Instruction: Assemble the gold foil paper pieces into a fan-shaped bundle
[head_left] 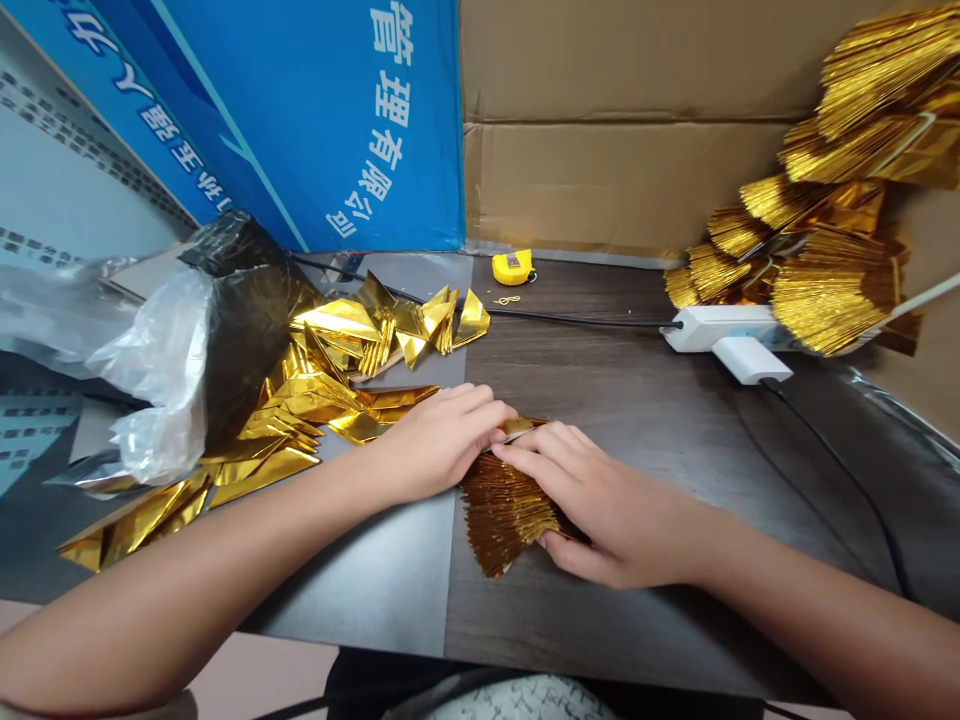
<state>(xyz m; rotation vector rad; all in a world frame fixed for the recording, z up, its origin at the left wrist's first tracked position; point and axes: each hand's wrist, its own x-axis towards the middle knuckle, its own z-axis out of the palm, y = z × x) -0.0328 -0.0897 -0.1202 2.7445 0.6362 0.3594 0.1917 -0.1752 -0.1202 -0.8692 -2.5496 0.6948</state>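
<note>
A fan-shaped stack of folded gold foil paper lies on the dark table in front of me, its pleated edges spread toward me. My left hand has its fingers closed at the far left end of the stack. Gripping the stack from the right is my right hand, fingers over the top and thumb at the near edge. The two hands nearly meet at the far end, where part of the stack is covered. Loose folded gold foil pieces lie in a heap beside my left forearm.
A yellow tape measure sits near the back cardboard. Finished-looking gold fans are piled at the right, by a white power strip with a plug and cables. A black and clear plastic bag stands left. Blue printed board lines the back.
</note>
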